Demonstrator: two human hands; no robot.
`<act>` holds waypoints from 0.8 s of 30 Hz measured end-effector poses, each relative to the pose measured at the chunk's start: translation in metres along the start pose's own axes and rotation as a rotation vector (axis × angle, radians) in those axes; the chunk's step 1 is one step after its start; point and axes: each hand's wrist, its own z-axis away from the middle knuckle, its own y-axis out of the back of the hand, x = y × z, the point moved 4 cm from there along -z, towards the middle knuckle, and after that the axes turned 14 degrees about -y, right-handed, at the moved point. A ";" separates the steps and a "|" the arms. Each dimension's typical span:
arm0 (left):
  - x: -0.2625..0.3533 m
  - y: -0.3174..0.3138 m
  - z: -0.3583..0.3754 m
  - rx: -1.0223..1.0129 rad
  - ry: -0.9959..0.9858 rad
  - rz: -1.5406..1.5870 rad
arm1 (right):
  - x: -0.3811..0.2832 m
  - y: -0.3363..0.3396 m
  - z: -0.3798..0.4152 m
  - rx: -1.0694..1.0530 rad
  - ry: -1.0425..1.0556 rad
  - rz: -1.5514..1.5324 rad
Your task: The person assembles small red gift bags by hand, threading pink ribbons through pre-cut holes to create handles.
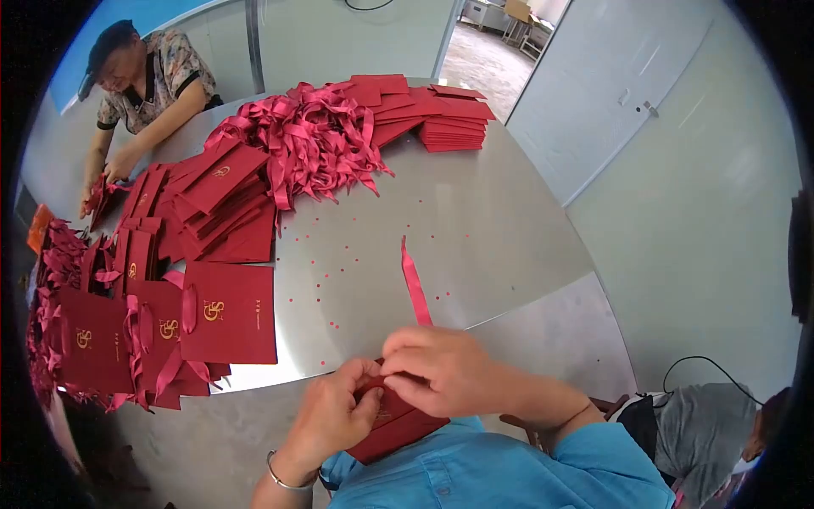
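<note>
Just past the near table edge, close to my body, a dark red paper bag is tilted between my hands. My left hand is closed on its upper left side, thumb on the near face. My right hand pinches at the bag's top edge, its fingertips close to those of my left hand; what lies between them is hidden. A pink ribbon stretches over the table, its near end disappearing behind my right hand.
On the metal table are a heap of pink ribbons, stacked red bags and finished-looking bags with ribbon handles. Small red dots are scattered about. Across the table, a co-worker handles a bag. Someone in grey is at right.
</note>
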 end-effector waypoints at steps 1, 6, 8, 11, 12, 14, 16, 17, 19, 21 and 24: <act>0.000 -0.001 0.000 -0.002 0.000 -0.001 | 0.000 0.004 -0.005 0.012 0.035 -0.064; -0.003 -0.008 0.005 0.009 -0.105 -0.045 | 0.025 -0.003 -0.025 -0.414 -0.149 -0.156; -0.003 -0.009 0.007 0.040 -0.128 -0.065 | 0.029 -0.003 -0.035 -0.553 -0.211 -0.216; 0.005 -0.009 0.009 0.076 -0.169 -0.138 | 0.027 -0.006 -0.044 -0.755 -0.236 -0.354; 0.008 -0.009 0.009 0.084 -0.187 -0.195 | 0.024 -0.007 -0.046 -0.791 -0.207 -0.307; 0.008 -0.009 0.009 0.096 -0.198 -0.202 | 0.022 -0.009 -0.049 -0.824 -0.175 -0.259; 0.008 -0.009 0.009 0.109 -0.204 -0.206 | 0.023 -0.015 -0.044 -1.006 -0.269 -0.340; 0.008 -0.010 0.009 0.103 -0.199 -0.215 | 0.024 -0.016 -0.044 -1.007 -0.270 -0.342; 0.009 -0.010 0.010 0.096 -0.191 -0.222 | 0.029 -0.017 -0.043 -1.016 -0.199 -0.313; 0.012 -0.011 0.010 0.050 -0.171 -0.246 | 0.034 -0.019 -0.044 -1.102 -0.249 -0.357; 0.018 -0.011 0.008 0.088 -0.299 -0.267 | 0.046 -0.023 -0.045 -1.229 -0.354 -0.478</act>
